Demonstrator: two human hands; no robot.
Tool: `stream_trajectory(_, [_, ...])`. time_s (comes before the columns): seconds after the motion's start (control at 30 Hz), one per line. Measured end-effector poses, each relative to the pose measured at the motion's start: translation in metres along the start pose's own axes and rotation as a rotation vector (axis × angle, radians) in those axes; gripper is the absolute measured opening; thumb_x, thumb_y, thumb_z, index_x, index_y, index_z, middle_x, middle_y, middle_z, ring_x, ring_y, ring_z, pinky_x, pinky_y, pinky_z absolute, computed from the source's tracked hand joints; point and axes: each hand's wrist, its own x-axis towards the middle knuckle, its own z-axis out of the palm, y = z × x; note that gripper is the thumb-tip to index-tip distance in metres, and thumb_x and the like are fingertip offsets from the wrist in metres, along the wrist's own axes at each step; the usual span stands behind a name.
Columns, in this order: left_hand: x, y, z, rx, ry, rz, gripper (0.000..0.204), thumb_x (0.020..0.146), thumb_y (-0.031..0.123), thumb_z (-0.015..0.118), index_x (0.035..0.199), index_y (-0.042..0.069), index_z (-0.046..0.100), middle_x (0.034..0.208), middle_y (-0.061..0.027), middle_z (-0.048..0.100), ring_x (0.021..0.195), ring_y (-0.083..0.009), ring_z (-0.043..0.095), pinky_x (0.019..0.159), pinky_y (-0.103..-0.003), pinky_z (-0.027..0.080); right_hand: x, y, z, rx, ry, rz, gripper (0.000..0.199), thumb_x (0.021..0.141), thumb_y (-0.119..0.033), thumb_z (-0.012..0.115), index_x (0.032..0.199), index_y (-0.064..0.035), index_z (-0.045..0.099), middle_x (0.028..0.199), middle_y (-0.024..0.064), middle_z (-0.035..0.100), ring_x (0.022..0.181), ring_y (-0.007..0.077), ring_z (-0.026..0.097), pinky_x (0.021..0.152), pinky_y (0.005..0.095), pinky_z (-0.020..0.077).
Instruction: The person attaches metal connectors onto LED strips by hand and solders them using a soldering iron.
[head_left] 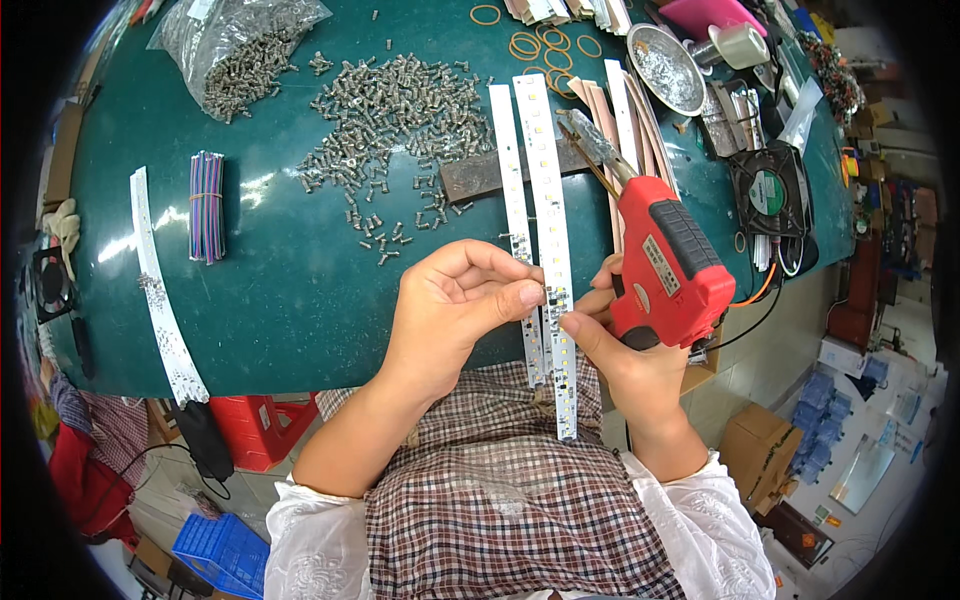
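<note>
Both hands meet over the near edge of the green table (300,290), right where two long white LED strips (545,230) hang off it toward the person's lap. Her left hand (455,300) is curled, thumb and forefinger pinched onto the edge of the strips at a small dark component. Just beside it, the right hand (625,345) is wrapped around the grip of a red soldering gun (670,265), with its forefinger stretched out to touch the same strip from the other side. The gun's metal tip points away from her and lies across the strips farther up the table, close to a rusty flat metal bar (480,175) that runs under them.

Left of the strips, a loose heap of small silver screws (395,110) spreads over the table, and beyond that sits a clear bag of more screws (240,50). Farther left still lie a bundle of coloured wires (207,205) and another white strip (160,290) curving along the table edge. Right of the strips, a round metal dish (665,65) sits at the back, a small black fan (770,190) nearer the edge, and a few rubber bands (540,42) are scattered toward the far side.
</note>
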Motion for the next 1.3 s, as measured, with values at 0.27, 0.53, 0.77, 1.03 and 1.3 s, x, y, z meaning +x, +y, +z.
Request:
stream_trajectory(0.27, [0.0, -0.001, 0.002, 0.003, 0.009, -0.009, 0.019, 0.083, -0.001, 0.073, 0.098, -0.002, 0.061, 0.1, -0.0154, 0.069, 0.089, -0.0168, 0.068, 0.079, -0.029, 0.057, -0.001, 0.001, 0.0, 0.004, -0.011, -0.015, 0.038, 0.08, 0.002, 0.074, 0.111, 0.0013, 0.052, 0.079, 0.0025, 0.067, 0.071, 0.0072, 0.061, 0.066, 0.023, 0.0493])
stream_trajectory(0.53, [0.0, 0.003, 0.006, 0.062, 0.02, -0.012, 0.022, 0.083, -0.006, 0.068, 0.103, -0.003, 0.059, 0.098, -0.0122, 0.067, 0.089, -0.0139, 0.067, 0.078, -0.026, 0.056, -0.006, 0.006, 0.006, -0.018, 0.003, -0.049, 0.047, 0.078, 0.01, 0.071, 0.116, 0.0002, 0.044, 0.084, 0.0062, 0.061, 0.073, 0.0093, 0.061, 0.065, 0.0223, 0.0481])
stream_trajectory(0.77, [0.004, 0.001, 0.002, 0.13, 0.097, 0.083, 0.02, 0.081, -0.007, 0.067, 0.095, 0.0, 0.054, 0.093, -0.0076, 0.065, 0.085, -0.0102, 0.065, 0.076, -0.024, 0.054, -0.002, 0.027, 0.008, -0.102, 0.002, -0.144, 0.048, 0.077, 0.011, 0.072, 0.115, -0.0005, 0.045, 0.087, 0.0054, 0.061, 0.072, 0.0099, 0.061, 0.064, 0.0225, 0.0496])
stream_trajectory(1.03, [0.014, 0.007, -0.013, 0.633, 0.307, 0.191, 0.012, 0.083, -0.008, 0.065, 0.092, -0.003, 0.06, 0.09, -0.0053, 0.066, 0.08, -0.0094, 0.066, 0.07, -0.021, 0.054, -0.014, 0.005, -0.008, -0.253, -0.072, -0.175, 0.04, 0.086, 0.005, 0.062, 0.121, 0.0017, 0.042, 0.095, 0.0097, 0.058, 0.079, 0.0142, 0.063, 0.071, 0.0278, 0.0518])
stream_trajectory(1.3, [0.012, 0.009, -0.01, 0.925, 0.337, 0.289, 0.014, 0.084, -0.005, 0.065, 0.097, -0.003, 0.065, 0.093, -0.0065, 0.066, 0.076, -0.0106, 0.068, 0.065, -0.022, 0.055, -0.043, 0.008, -0.033, -0.187, -0.18, 0.003, 0.042, 0.094, -0.036, 0.06, 0.114, -0.0023, 0.042, 0.08, 0.0047, 0.054, 0.07, 0.0134, 0.057, 0.073, 0.0338, 0.0509])
